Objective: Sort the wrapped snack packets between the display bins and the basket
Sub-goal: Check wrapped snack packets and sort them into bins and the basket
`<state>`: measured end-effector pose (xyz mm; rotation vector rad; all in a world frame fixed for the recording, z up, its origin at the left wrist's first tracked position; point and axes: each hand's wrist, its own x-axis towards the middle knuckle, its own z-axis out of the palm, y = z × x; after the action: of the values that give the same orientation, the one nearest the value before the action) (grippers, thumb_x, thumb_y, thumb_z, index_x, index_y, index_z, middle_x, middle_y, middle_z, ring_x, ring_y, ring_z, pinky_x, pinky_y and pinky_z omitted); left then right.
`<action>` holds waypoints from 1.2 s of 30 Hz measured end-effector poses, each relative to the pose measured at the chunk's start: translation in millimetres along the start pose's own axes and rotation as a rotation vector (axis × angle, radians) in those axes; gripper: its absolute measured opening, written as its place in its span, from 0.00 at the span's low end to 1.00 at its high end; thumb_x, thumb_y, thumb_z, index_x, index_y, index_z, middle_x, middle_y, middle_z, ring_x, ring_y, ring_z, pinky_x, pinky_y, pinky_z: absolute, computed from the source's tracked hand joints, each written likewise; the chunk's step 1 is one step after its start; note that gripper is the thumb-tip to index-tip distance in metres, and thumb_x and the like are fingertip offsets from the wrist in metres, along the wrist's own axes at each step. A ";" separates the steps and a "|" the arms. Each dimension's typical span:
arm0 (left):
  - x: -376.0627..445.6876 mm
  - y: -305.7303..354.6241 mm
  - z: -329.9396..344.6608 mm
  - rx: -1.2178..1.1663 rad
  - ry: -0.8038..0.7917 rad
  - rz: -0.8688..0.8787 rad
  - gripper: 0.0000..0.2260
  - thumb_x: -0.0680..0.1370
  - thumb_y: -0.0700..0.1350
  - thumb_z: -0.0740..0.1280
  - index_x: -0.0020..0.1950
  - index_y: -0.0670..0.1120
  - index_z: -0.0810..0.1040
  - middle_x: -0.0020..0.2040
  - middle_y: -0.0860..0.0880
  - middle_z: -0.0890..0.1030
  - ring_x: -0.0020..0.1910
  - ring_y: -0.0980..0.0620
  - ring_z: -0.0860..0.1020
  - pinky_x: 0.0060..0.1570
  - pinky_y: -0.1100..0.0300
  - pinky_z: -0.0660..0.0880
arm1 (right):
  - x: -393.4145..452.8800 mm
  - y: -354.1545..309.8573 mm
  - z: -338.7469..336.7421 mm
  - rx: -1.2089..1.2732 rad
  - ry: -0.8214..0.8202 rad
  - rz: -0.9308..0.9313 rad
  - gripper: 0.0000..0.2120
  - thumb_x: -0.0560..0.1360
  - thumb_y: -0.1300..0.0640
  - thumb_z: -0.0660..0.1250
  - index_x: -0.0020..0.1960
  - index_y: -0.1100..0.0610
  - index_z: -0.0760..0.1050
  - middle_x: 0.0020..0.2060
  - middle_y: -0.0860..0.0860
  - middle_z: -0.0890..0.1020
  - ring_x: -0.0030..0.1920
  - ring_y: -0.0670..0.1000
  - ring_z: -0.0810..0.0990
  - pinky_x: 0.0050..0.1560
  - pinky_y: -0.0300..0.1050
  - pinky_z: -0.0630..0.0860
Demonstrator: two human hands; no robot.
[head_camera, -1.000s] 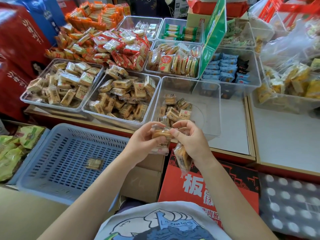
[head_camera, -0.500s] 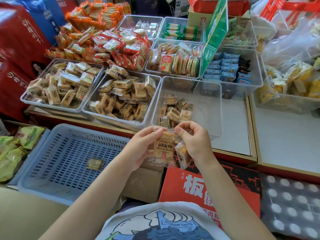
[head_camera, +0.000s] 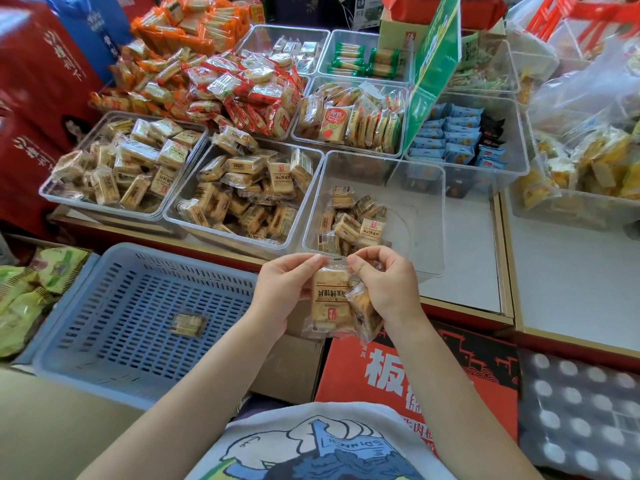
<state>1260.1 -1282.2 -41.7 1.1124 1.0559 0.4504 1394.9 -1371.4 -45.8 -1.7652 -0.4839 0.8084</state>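
My left hand (head_camera: 282, 289) and my right hand (head_camera: 386, 285) both pinch the top seam of a clear-wrapped biscuit packet (head_camera: 329, 301), held upright in front of the counter edge. A second, darker packet (head_camera: 363, 311) hangs under my right palm, gripped by its lower fingers. Just behind my hands stands a clear bin (head_camera: 426, 209) with a small heap of the same tan packets at its left. Left of me is the blue basket (head_camera: 114, 306) with a single packet (head_camera: 187, 324) on its floor.
Two clear bins (head_camera: 194, 220) full of tan packets stand left of the near bin. Behind them lie red-wrapped snacks (head_camera: 242, 88), a bin of blue packets (head_camera: 457, 136) and a green sign (head_camera: 433, 67). A red carton (head_camera: 415, 372) sits below my hands.
The packet was turned from flat to upright between my hands, its printed face toward me. Both hands stayed in front of the near bin.
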 end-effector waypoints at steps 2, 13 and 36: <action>1.4 2.8 -0.6 0.004 -0.082 -0.031 0.10 0.80 0.48 0.70 0.57 0.44 0.84 0.49 0.43 0.87 0.48 0.44 0.85 0.47 0.51 0.83 | 1.9 0.8 -0.2 0.021 0.030 0.017 0.04 0.77 0.57 0.73 0.43 0.52 0.81 0.42 0.53 0.85 0.48 0.57 0.85 0.51 0.62 0.83; 6.9 -8.2 -3.9 0.147 -0.290 -0.053 0.20 0.80 0.46 0.71 0.69 0.55 0.71 0.53 0.48 0.86 0.45 0.51 0.86 0.39 0.58 0.80 | 16.6 4.1 -3.7 0.107 0.095 0.172 0.09 0.83 0.49 0.64 0.49 0.53 0.78 0.43 0.57 0.80 0.42 0.59 0.79 0.50 0.53 0.81; 57.9 7.1 16.3 0.081 -0.082 -0.034 0.14 0.84 0.55 0.62 0.56 0.50 0.84 0.49 0.48 0.87 0.49 0.49 0.86 0.50 0.51 0.82 | 43.1 8.6 15.9 0.212 -0.337 0.253 0.22 0.77 0.40 0.68 0.65 0.52 0.77 0.55 0.50 0.86 0.54 0.46 0.85 0.58 0.46 0.82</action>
<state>1302.7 -1243.8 -61.1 1.1729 1.0270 0.3344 1412.3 -1334.9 -69.1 -1.5159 -0.3807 1.3003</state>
